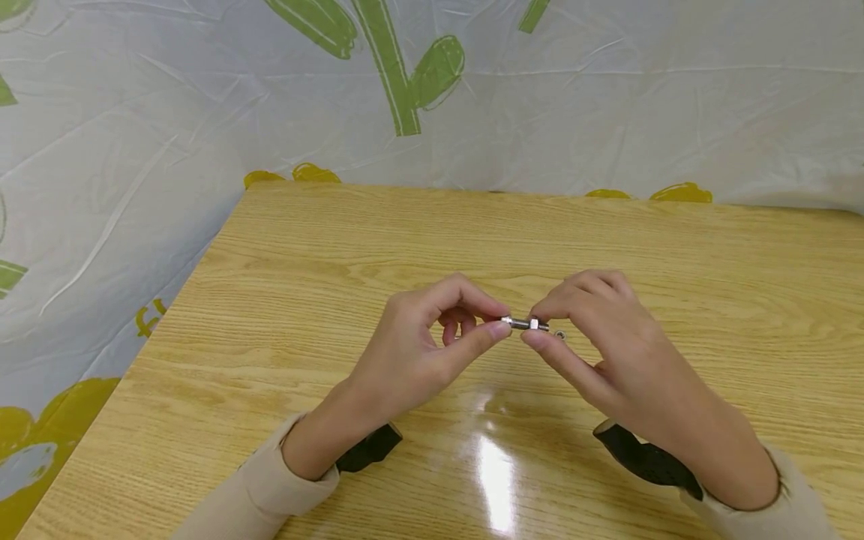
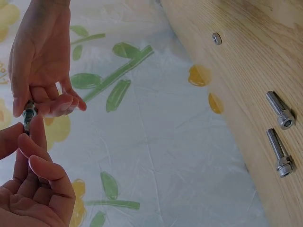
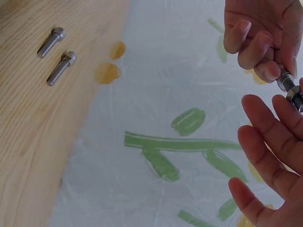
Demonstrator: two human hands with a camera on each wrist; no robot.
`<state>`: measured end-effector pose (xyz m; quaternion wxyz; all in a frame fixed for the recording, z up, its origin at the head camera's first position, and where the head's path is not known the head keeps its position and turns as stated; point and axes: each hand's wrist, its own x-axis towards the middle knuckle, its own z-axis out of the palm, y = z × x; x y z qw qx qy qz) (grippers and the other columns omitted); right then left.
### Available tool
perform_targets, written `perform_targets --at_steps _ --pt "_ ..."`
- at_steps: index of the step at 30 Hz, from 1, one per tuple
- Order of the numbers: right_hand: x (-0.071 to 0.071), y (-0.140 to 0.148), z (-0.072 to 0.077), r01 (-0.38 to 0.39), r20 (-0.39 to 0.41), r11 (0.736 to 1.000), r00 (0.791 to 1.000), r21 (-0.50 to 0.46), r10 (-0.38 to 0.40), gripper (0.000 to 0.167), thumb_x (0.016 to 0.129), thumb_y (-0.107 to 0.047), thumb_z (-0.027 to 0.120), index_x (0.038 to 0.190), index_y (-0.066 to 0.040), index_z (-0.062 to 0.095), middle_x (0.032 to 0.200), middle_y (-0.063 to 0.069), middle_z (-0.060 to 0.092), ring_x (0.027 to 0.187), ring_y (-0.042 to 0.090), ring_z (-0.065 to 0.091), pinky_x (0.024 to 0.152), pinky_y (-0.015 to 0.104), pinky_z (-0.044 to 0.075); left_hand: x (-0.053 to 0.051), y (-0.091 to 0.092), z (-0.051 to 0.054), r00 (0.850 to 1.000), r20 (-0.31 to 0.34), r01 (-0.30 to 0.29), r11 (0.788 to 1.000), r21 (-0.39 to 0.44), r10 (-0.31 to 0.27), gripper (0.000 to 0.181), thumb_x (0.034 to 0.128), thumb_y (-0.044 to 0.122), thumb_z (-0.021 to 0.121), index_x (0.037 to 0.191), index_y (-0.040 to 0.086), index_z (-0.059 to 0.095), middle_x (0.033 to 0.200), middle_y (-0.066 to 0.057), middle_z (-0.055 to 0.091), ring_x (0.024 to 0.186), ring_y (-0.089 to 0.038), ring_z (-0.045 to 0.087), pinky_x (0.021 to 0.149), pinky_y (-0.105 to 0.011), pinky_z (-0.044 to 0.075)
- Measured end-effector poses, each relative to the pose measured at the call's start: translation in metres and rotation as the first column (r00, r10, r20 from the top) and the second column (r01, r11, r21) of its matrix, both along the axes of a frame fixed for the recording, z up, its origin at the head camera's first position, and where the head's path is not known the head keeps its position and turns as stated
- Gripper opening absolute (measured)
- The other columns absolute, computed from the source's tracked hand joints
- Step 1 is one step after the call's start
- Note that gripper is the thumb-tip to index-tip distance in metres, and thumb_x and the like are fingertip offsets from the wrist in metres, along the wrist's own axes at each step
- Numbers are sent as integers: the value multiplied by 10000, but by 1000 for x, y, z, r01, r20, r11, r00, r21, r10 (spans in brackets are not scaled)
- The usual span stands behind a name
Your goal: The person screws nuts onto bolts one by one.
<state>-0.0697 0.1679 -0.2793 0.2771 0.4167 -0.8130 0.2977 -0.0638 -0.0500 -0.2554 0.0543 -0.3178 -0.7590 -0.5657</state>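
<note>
A steel socket-head bolt [image 1: 520,324] is held level between the two hands above the table, with a hex nut [image 1: 534,324] on its threads. The left hand [image 1: 421,345] pinches the bolt's head end between thumb and index finger. On the other side, the right hand [image 1: 607,337] has thumb and index finger at the nut, pinching it. In the right wrist view, the right hand's other fingers [image 3: 270,146] are spread apart from the bolt. A loose nut [image 1: 559,334] lies on the table beyond the right thumb.
Two more socket-head bolts [image 2: 280,111] [image 3: 61,68] lie side by side on the wooden table [image 1: 304,247]. A white sheet [image 1: 574,97] with green and yellow plant prints hangs behind it. Black straps [image 1: 648,454] show under the wrists.
</note>
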Motion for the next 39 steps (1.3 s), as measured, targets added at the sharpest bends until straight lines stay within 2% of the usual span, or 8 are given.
perform_targets --at_steps 6,12,14,16,20,24,27,39 --pt "2 -3 4 -21 20 999 1000 31 20 185 975 -260 496 914 -143 625 876 -104 580 872 111 506 895 321 318 1 1 0 1000 -3 9 1000 -3 -9 57 860 97 663 914 85 649 850 10 694 646 -54 501 566 -199 411" --pt "3 -4 9 -14 37 999 999 45 13 317 1010 -316 385 884 -136 615 844 -120 563 854 77 506 914 313 310 1 2 -2 1000 -4 8 1000 -16 -8 55 858 100 666 909 92 646 843 15 698 636 -46 498 560 -197 407" --pt "3 -1 7 8 70 998 997 59 -12 282 992 -343 430 934 -145 623 894 -113 588 906 98 513 920 316 306 1 2 -2 1000 -3 6 1000 -19 -6 56 858 100 667 910 91 647 843 15 696 635 -47 495 561 -197 408" --pt "4 3 5 37 103 997 994 71 -44 229 935 -362 546 1005 -158 625 957 -109 604 949 111 508 924 318 304 0 2 -2 1000 -4 3 1000 -21 -3 55 859 99 665 911 89 648 838 15 691 636 -49 491 564 -197 410" --pt "2 5 2 47 82 998 995 48 -51 359 806 -323 726 1090 -132 615 1020 -75 616 960 135 510 910 321 318 0 1 -1 1000 -8 -6 1000 -17 6 58 859 94 663 915 85 651 834 16 685 642 -58 489 570 -202 416" --pt "0 3 3 -5 -3 1000 1000 -5 5 304 860 -296 674 1059 -72 622 979 -48 621 906 138 523 899 318 331 -1 0 -1 1000 -6 -7 1000 -5 6 60 856 92 666 914 82 651 833 11 688 641 -64 493 570 -205 415" --pt "0 2 4 -21 -33 1000 999 -18 20 281 890 -291 638 1034 -51 629 956 -39 620 892 143 524 897 318 335 -1 0 -2 1000 -4 -5 1000 -4 5 61 857 93 665 915 80 650 839 8 690 644 -64 497 572 -206 416" --pt "1 1 3 6 -17 1000 1000 -4 -6 235 901 -306 619 973 -84 646 910 -47 607 889 162 495 884 311 335 -1 0 -2 1000 -8 2 1000 0 -2 62 860 99 663 919 90 649 842 19 689 652 -63 499 574 -208 421"
